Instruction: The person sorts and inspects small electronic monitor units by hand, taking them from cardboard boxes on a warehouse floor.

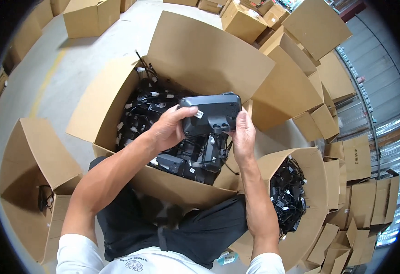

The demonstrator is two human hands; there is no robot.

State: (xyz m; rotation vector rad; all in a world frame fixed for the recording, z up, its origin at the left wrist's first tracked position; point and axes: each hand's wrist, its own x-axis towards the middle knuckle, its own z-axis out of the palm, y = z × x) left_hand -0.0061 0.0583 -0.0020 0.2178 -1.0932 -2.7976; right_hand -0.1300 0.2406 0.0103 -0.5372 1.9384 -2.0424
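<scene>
A black plastic device housing [216,109] with rounded corners is held up in both my hands. Small screws and a white sticker show on its upward face, and a raised block with round sockets sits at its near edge. My left hand [170,126] grips the left side, thumb on top by the sticker. Around the right side my right hand [244,137] is closed, its thumb along the edge; the fingers beneath are partly hidden. Below both hands stands an open cardboard box [204,57], filled with similar black devices [170,162], black cables and white connectors.
At my right, a second open box [312,187] holds black cabled parts [287,201]. A box at my left [19,164] has a black cabled piece [44,198] inside. More cartons [243,23] are stacked at the back and along the right wall. A yellow line [48,84] crosses the floor.
</scene>
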